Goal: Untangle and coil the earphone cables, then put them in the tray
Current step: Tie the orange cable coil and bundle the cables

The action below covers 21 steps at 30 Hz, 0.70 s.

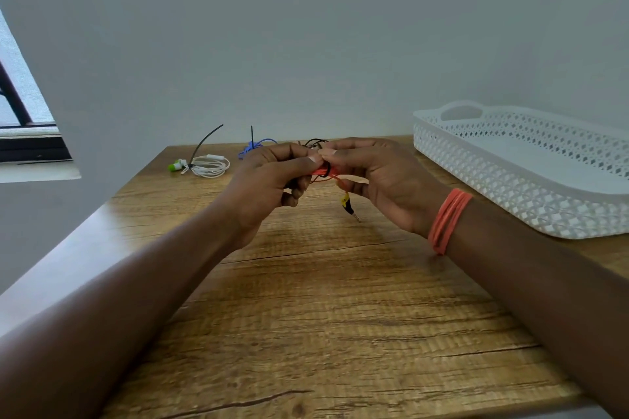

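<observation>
both hands, left hand and right hand, are pinching the orange earphone cable above the wooden table, its plug dangling

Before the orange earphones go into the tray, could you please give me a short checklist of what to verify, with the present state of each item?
1. Both hands hold the orange earphone cable: ok; the left hand and right hand pinch it between them above the table.
2. Bundle fully coiled: not ok; the plug end hangs loose below the hands.
3. Black tie fastened round the bundle: cannot tell; fingers hide it.
4. White tray has room: ok; the part in view holds nothing.
5. White earphones coiled: ok, but lying on the table, not in the tray.
6. Blue cable: cannot tell; mostly hidden behind the left hand.
</observation>
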Each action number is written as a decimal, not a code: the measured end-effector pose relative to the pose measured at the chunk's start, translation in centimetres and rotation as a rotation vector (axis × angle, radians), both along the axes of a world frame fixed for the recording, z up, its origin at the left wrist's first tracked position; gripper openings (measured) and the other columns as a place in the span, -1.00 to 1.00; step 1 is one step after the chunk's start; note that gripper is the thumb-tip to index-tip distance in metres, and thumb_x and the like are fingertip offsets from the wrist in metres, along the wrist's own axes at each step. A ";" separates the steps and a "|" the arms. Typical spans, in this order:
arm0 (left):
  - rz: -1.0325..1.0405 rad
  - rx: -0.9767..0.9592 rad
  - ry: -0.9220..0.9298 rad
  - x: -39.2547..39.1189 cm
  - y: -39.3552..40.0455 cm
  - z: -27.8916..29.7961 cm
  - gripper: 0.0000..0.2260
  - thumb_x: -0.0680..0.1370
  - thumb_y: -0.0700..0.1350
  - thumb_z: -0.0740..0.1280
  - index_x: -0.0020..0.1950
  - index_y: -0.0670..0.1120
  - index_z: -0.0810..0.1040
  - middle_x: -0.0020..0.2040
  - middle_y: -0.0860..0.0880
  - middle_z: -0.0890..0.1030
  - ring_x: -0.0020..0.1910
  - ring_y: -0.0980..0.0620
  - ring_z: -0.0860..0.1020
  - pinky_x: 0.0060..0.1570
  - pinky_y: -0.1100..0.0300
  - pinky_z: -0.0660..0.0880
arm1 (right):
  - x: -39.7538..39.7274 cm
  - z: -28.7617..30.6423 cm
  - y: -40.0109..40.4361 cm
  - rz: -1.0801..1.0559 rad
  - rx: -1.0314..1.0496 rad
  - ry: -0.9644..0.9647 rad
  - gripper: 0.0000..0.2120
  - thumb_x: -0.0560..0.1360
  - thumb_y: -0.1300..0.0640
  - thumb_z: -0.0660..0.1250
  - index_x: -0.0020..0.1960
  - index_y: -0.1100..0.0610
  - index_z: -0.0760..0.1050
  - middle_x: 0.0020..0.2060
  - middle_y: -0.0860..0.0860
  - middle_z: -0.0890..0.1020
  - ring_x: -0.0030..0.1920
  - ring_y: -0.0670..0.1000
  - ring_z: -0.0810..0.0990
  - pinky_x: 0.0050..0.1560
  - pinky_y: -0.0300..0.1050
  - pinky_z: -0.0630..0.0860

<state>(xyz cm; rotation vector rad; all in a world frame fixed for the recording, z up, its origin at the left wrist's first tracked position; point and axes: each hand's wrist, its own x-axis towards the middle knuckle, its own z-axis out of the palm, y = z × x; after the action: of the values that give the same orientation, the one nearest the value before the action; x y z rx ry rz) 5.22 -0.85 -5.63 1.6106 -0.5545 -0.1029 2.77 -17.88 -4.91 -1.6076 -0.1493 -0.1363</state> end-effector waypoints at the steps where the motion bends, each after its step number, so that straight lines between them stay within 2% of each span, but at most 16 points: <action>1: -0.004 0.004 -0.001 0.0 0.0 0.0 -0.84 0.59 -0.14 0.30 -0.17 -0.05 0.60 -0.38 0.00 0.44 -0.36 0.09 0.38 -0.34 0.24 0.34 | 0.0 0.0 0.0 -0.002 0.008 0.004 -0.91 0.47 0.14 0.42 -0.05 0.10 0.68 -0.13 -0.04 0.68 0.07 0.01 0.57 0.01 -0.09 0.46; 6: -0.014 0.048 -0.001 -0.5 -0.3 0.0 -0.89 0.58 -0.12 0.31 -0.07 -0.11 0.60 -0.36 0.02 0.42 -0.36 0.11 0.38 -0.42 0.30 0.37 | -0.1 0.0 0.2 -0.028 0.048 -0.006 -0.95 0.49 0.17 0.40 -0.10 0.13 0.63 -0.23 -0.05 0.66 -0.11 -0.07 0.59 -0.05 -0.16 0.48; 10: -0.041 0.088 -0.081 -1.0 -0.5 0.1 -0.87 0.58 -0.14 0.30 -0.16 -0.03 0.55 -0.32 -0.09 0.38 -0.36 0.07 0.36 -0.44 0.25 0.37 | -0.1 0.0 0.5 -0.021 0.055 -0.031 -0.94 0.54 0.17 0.34 -0.10 0.14 0.56 -0.27 -0.03 0.62 -0.24 -0.12 0.61 -0.21 -0.26 0.52; 11: -0.046 0.098 -0.107 -1.0 -0.5 0.2 -0.86 0.58 -0.14 0.31 -0.18 -0.02 0.54 -0.30 -0.14 0.36 -0.35 0.02 0.34 -0.44 0.24 0.37 | -0.1 0.0 0.6 -0.033 0.043 -0.035 -0.93 0.55 0.16 0.33 -0.10 0.13 0.54 -0.26 -0.03 0.61 -0.24 -0.11 0.59 -0.21 -0.26 0.52; 14: -0.038 0.121 -0.138 -1.2 -0.5 0.4 -0.85 0.57 -0.09 0.33 -0.21 -0.03 0.54 -0.24 -0.14 0.37 -0.29 -0.09 0.29 -0.45 0.25 0.38 | 0.2 -0.1 0.8 -0.080 -0.019 -0.080 -0.91 0.57 0.19 0.30 -0.10 0.16 0.51 -0.19 0.05 0.59 -0.17 -0.05 0.57 -0.20 -0.24 0.54; 17: 0.011 0.150 -0.139 -1.5 -1.0 0.3 -0.80 0.52 0.01 0.39 -0.26 -0.04 0.54 -0.28 -0.10 0.38 -0.34 0.00 0.33 -0.45 0.28 0.41 | 0.6 -0.5 0.9 -0.124 -0.079 -0.117 -0.92 0.58 0.22 0.28 -0.09 0.18 0.49 -0.12 0.12 0.58 -0.10 0.01 0.56 -0.23 -0.26 0.55; 21: 0.061 0.159 -0.113 -1.4 -1.4 0.3 -0.82 0.51 -0.04 0.41 -0.24 -0.08 0.55 -0.29 0.01 0.46 -0.32 0.11 0.39 -0.41 0.31 0.44 | 0.8 -0.4 0.7 -0.142 -0.114 -0.137 -0.92 0.59 0.20 0.28 -0.08 0.17 0.49 -0.25 0.07 0.58 -0.23 -0.07 0.56 -0.27 -0.29 0.51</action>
<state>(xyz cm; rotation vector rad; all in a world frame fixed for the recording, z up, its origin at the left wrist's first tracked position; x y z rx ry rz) 3.86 -2.29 -5.34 1.7947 -0.5957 -0.0104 3.52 -17.19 -5.34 -1.7223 -0.1509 -0.3535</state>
